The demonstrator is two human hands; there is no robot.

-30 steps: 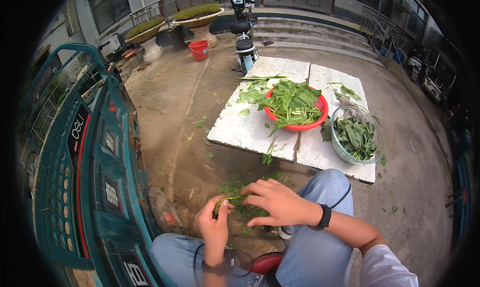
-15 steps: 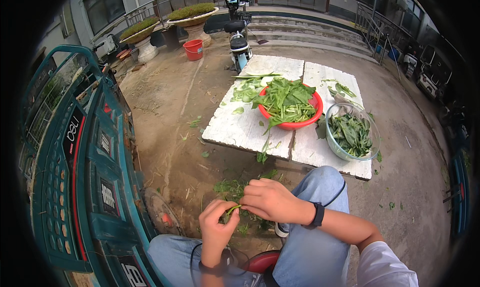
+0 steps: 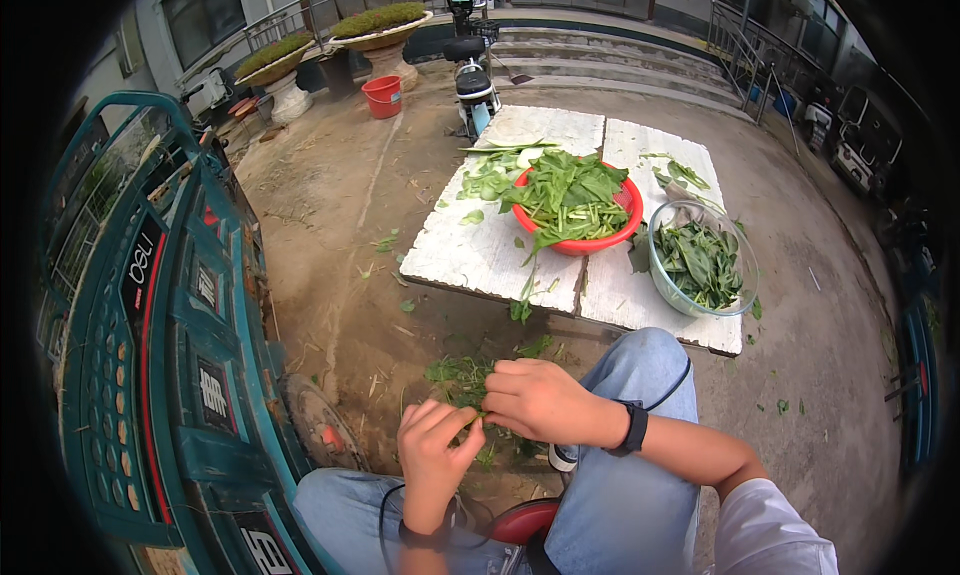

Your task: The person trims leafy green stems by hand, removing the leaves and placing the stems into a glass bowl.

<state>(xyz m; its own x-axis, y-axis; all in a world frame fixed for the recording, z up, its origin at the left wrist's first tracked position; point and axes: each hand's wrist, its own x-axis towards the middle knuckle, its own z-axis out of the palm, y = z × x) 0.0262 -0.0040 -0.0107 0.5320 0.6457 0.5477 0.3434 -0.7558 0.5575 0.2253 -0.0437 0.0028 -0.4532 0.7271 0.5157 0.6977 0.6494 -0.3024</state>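
Note:
Fingertips of my left hand (image 3: 437, 455) and my right hand (image 3: 540, 402) meet in front of my knees, pinching a thin green vegetable stem (image 3: 478, 419) between them; most of it is hidden by the fingers. Below the hands, plant scraps (image 3: 460, 373) lie scattered on the ground. On the low white table (image 3: 455, 250) stands a red plastic basket (image 3: 634, 213), heaped with leafy greens (image 3: 575, 190) and cut stems. To its right is a clear bowl (image 3: 752, 285) holding darker green leaves (image 3: 700, 265).
A green cargo vehicle (image 3: 190, 355) stands close on my left. Beyond the table are a parked electric scooter (image 3: 473, 80), a red bucket (image 3: 383, 98), stone planters (image 3: 385, 43) and steps (image 3: 610, 65). Peelings and loose leaves (image 3: 490, 180) lie on the table's far left.
Both hands stay together at nearly the same place. The stem between the fingertips shows less than before, and the view has shifted slightly.

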